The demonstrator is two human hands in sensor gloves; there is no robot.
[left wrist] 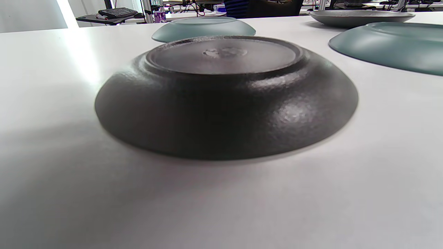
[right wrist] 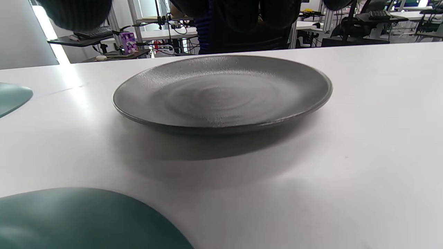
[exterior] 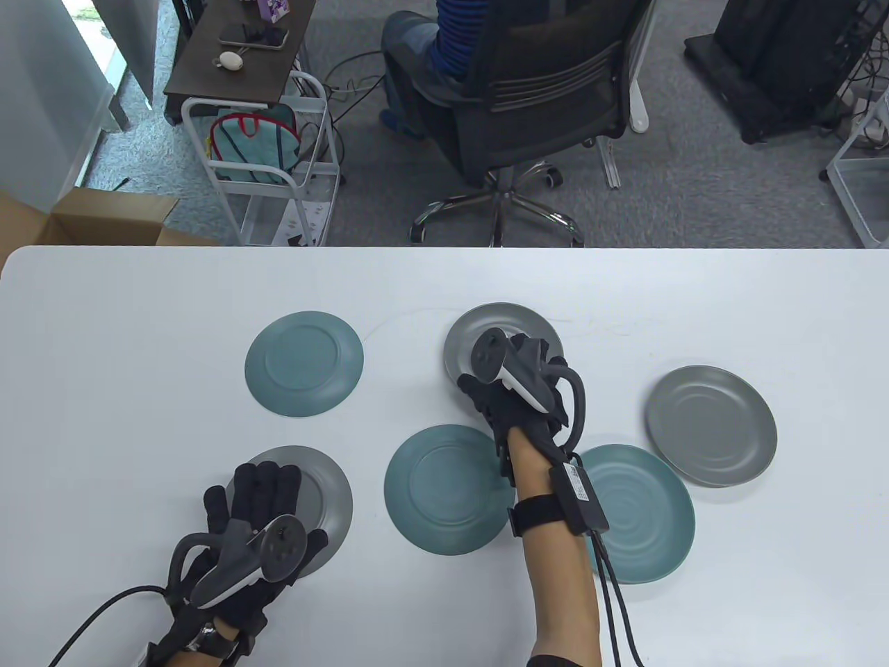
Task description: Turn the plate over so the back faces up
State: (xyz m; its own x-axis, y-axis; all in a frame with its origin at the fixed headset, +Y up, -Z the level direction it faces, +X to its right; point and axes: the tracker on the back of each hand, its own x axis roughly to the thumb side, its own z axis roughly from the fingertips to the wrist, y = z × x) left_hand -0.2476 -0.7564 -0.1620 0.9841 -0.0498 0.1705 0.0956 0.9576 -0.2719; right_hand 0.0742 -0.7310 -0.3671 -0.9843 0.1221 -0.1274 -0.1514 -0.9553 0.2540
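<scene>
Several round plates lie on the white table (exterior: 139, 347). A dark grey plate (exterior: 330, 497) at the lower left lies back up, its foot ring showing in the left wrist view (left wrist: 225, 93). My left hand (exterior: 257, 490) is spread open over its near left part; no fingers show in the left wrist view. A second grey plate (exterior: 507, 323) at the middle back lies face up, also in the right wrist view (right wrist: 221, 93). My right hand (exterior: 510, 372) hovers over its near edge, with fingertips (right wrist: 74, 14) above it, holding nothing.
A teal plate (exterior: 303, 363) at the back left and a teal plate (exterior: 444, 490) in the middle lie back up. A teal plate (exterior: 646, 517) lies face up under my right forearm. A grey plate (exterior: 710, 425) lies at the right. An office chair (exterior: 549, 83) stands beyond the far edge.
</scene>
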